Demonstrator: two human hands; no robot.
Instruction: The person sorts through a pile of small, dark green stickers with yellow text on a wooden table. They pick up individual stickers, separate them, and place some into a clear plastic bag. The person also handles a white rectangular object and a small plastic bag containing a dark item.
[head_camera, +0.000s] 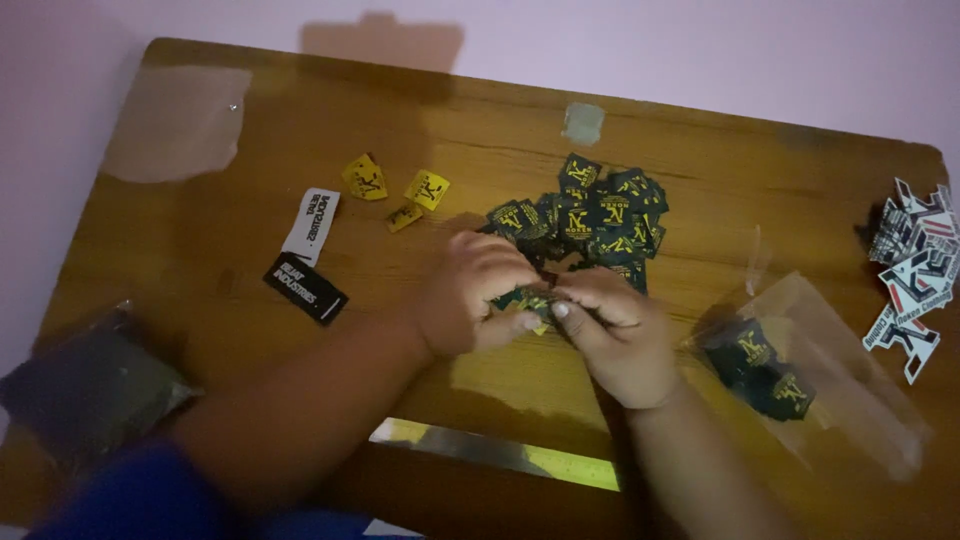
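wooden table (300, 400), both hands' fingers pinching one dark label (528, 300) beside label pile (590, 215), near edge bare

Labels and packages on the wooden table

Dark square labels (590, 215) with yellow marks lie heaped at centre; three yellow labels (395, 190) lie to their left, beside a white strip label (311, 226) and a black strip label (305, 288). A clear bag (800, 370) holds dark labels at right; black-and-white-and-red labels (915, 275) occupy the right edge.

Small garment workshop: woven labels (590, 215) heaped on wooden table (250, 130).
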